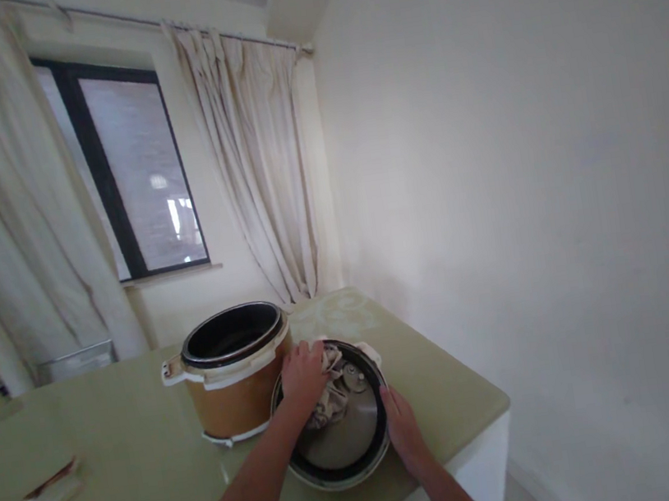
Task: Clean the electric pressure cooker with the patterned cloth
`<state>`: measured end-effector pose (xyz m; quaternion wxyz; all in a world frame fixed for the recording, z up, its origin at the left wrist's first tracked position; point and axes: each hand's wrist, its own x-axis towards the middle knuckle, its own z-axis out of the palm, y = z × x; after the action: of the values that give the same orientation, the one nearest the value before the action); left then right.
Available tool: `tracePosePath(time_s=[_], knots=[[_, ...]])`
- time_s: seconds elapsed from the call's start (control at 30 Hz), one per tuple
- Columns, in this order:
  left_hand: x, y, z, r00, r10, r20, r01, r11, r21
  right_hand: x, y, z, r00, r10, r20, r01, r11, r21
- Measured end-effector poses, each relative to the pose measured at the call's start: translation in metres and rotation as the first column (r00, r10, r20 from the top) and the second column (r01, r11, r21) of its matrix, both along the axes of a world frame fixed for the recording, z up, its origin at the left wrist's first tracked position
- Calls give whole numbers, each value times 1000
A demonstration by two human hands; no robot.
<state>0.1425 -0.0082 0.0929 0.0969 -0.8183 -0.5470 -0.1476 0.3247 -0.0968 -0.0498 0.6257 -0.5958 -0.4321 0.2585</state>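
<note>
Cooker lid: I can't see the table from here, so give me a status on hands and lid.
Left hand pressing a cloth onto the upturned lid. Right hand steadying the lid's rim. Open cooker pot sits right beside it, touching or nearly.

Upturned cooker lid [342, 440], crumpled cloth [329, 388] inside

A single view from a camera worn on the person's head looks forward and slightly down across a pale green table [119, 447] toward the room's far corner, where a window [130, 171] and curtains meet a plain wall. The hands sit low in the frame and close to the lens, forearms entering from the bottom edge. The picture is wide-angled, bending lines near the edges.
</note>
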Motion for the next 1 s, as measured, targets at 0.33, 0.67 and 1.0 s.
tracePosePath(time_s=[0.33,0.67,1.0], knots=[[-46,-65,-16,980,-166,-110,107,905,-412,-16,-6,12,995,-27,93,19,996,84],[15,-88,-69,948,-294,123,311,938,-156,-6,1,1,989,84,123,-89,995,37],[-31,-28,-33,997,-36,-63,42,994,104,-3,-5,-6,989,27,145,-30,999,21]])
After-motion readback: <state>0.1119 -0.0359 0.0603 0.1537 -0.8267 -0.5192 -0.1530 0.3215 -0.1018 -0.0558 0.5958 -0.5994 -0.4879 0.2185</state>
